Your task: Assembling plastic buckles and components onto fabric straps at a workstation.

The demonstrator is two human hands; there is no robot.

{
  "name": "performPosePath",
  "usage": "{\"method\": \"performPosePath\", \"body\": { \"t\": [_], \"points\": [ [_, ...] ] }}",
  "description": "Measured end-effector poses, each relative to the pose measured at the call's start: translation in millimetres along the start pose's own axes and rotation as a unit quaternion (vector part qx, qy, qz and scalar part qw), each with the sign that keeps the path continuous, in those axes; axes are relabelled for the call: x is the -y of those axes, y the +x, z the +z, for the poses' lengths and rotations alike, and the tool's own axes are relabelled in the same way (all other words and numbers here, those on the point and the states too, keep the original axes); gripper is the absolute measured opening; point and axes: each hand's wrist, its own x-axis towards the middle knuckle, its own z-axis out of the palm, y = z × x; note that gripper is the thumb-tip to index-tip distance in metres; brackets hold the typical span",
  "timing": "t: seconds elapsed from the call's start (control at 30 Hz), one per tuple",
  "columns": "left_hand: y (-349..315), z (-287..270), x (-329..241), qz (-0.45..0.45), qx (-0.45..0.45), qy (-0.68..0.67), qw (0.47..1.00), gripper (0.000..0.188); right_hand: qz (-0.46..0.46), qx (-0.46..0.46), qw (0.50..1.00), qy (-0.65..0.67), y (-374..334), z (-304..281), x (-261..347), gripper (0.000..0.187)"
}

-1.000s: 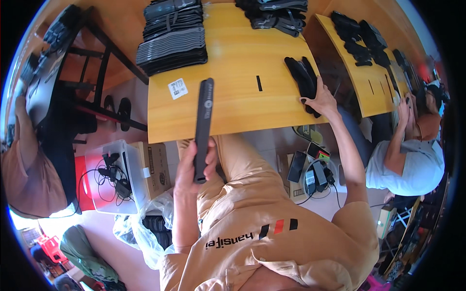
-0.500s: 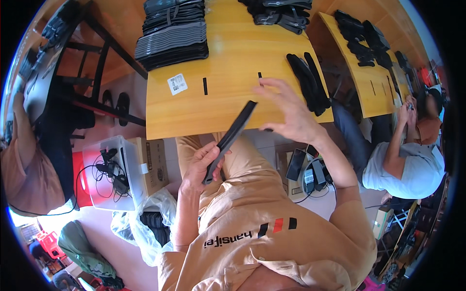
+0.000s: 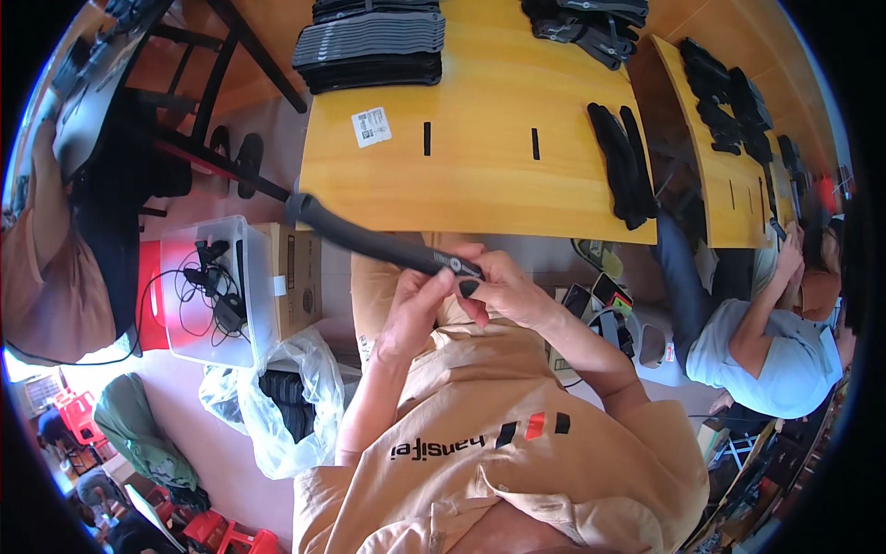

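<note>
A long, dark strap (image 3: 369, 238) with a small light print near one end slants up and left in front of my lap, its far end rounded like a tube. My left hand (image 3: 417, 309) is closed round its near part, thumb on top. At the printed end, my right hand (image 3: 509, 288) pinches the strap, with its fingertips close to the left ones. Something small and black shows at my right thumb tip; I cannot tell what it is. Both hands are just off the near edge of the yellow wooden table (image 3: 480, 198).
On the table lie a stack of grey and black straps (image 3: 369, 46), a second pile (image 3: 591, 28), two long black straps (image 3: 620, 166), a white label (image 3: 371, 127) and two short black strips. A clear bin of cables (image 3: 217, 295) stands left. A person in light clothing (image 3: 761, 355) sits right.
My right hand has come down from above the table to the strap's end beside my left hand. The strap has swung from pointing up right to pointing left. The view has shifted slightly.
</note>
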Motion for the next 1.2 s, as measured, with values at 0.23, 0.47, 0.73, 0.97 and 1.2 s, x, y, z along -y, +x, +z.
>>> {"method": "performPosePath", "body": {
  "t": [0.23, 0.47, 0.73, 0.97, 1.2],
  "points": [
    [9, -11, -1, 0.006, -0.04, -0.075, 0.996, 0.032, -0.185, -0.173, 0.928, -0.272, -19, -12, 14, 0.017],
    [10, -6, 4, -0.01, -0.014, -0.064, 0.998, 0.029, -0.317, -0.188, 0.851, -0.375, -20, 4, 24, 0.02],
    [10, -1, 6, -0.011, -0.024, -0.037, 0.999, 0.027, -0.35, -0.207, 0.809, -0.424, -20, 3, 21, 0.022],
    [8, 2, 3, -0.035, -0.047, -0.015, 0.998, 0.022, -0.367, -0.196, 0.788, -0.454, -19, 3, 19, 0.021],
    [9, 3, -1, -0.048, -0.028, 0.021, 0.998, 0.024, -0.283, -0.199, 0.863, -0.367, -20, 3, 20, 0.017]
  ]
}}
